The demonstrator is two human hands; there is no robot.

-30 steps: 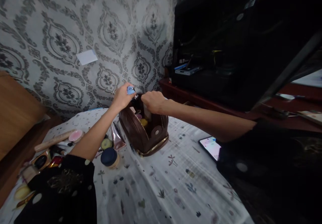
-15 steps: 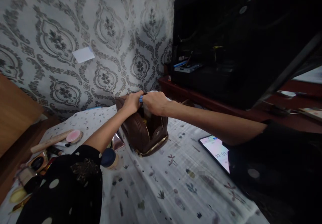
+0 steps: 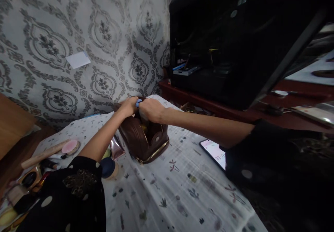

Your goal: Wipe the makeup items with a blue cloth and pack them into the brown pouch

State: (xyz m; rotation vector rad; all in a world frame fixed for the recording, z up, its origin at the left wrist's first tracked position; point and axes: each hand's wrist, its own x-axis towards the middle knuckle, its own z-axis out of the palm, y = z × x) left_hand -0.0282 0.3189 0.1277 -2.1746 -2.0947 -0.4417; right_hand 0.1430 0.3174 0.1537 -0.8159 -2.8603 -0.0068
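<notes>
A brown quilted cosmetic bag (image 3: 146,140) with a gold zip stands on a white floral cloth (image 3: 167,190). My left hand (image 3: 128,106) is closed over the bag's top left edge, with a small blue object (image 3: 138,102) poking out beside its fingers. My right hand (image 3: 151,109) is closed on the top of the bag right beside it, knuckles touching the left hand. The bag's opening is mostly hidden under both hands.
Cosmetics lie left of the bag: a navy-lidded jar (image 3: 108,167), a pink tube (image 3: 116,148), a pink compact (image 3: 69,146), a wooden-handled brush (image 3: 43,154). A lit phone (image 3: 215,152) lies to the right. A dark cabinet (image 3: 235,51) stands behind on a red shelf.
My left hand came down from above the bag with the blue object and now presses at the bag's top against my right hand. The bag's opening has narrowed. The view shifted slightly.
</notes>
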